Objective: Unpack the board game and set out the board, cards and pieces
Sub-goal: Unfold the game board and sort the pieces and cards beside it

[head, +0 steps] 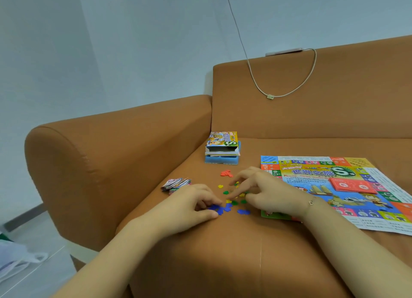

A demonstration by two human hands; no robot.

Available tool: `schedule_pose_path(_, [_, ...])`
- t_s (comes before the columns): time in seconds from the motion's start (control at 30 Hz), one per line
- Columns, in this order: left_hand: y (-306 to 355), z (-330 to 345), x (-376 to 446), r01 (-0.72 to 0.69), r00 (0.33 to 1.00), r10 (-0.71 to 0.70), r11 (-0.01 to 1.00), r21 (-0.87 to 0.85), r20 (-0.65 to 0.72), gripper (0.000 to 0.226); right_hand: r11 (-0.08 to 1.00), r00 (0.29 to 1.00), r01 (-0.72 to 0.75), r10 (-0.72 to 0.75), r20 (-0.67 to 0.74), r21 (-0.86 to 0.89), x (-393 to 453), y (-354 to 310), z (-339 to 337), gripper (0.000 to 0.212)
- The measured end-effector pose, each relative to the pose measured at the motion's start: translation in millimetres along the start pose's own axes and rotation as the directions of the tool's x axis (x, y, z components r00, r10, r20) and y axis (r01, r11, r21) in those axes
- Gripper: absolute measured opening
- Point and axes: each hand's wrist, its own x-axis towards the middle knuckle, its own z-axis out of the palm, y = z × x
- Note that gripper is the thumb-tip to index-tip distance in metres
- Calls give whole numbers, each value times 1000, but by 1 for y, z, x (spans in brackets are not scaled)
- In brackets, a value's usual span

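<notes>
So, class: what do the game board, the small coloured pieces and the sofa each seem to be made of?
Game board: printed paper, seemingly; it shows fold creases and lies thin.
Coloured pieces: probably thin plastic; flat, bright, solid colours.
Sofa: tan matte covering, fabric or faux leather; wrinkles at the arm seam.

Both hands low, left (196, 205) curled, right (265, 193) fingers loosely spread.
</notes>
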Motion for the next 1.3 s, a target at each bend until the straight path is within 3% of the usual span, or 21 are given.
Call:
schedule_pose_path(0.1, [-1, 0, 1, 14, 1000, -14, 999, -41, -4, 22, 997, 999, 20, -22, 25, 76, 0, -4, 3, 49])
schedule_pose_path(0.2, [-3, 0, 1, 24, 1000, -25, 998, -63, -17, 19, 1000, 998, 15, -16, 56, 22, 1, -2, 6, 51])
schedule_pose_path(0.5, [1, 9, 7, -4, 995, 1, 999, -32, -99, 20, 985, 994, -104, 102, -27, -140, 2, 9, 2, 40])
schedule_pose_path(0.7, [7, 21, 13, -42, 985, 24, 994, -104, -173, 26, 995, 970, -92, 83, -229, -31, -13, 4, 0, 40])
schedule_pose_path(0.83, [10, 24, 11, -6, 991, -5, 997, -83, -131, 42, 990, 975, -77, 50, -216, -118, -37, -4, 8, 36])
schedule_pose_path(0.93, [15, 24, 11, -17, 994, 18, 1000, 10, -110, 35, 990, 973, -70, 41, -228, -121, -42, -7, 12, 37])
schedule_pose_path(1.1, [21, 24, 7, -59, 993, 60, 998, 14, -104, 21, 991, 979, -52, 27, -201, -121, -44, -12, 14, 41])
schedule_pose_path(1.3, [26, 28, 6, -83, 991, 80, 996, -20, -106, 21, 978, 944, -183, 145, -297, -104, -50, -10, 14, 34])
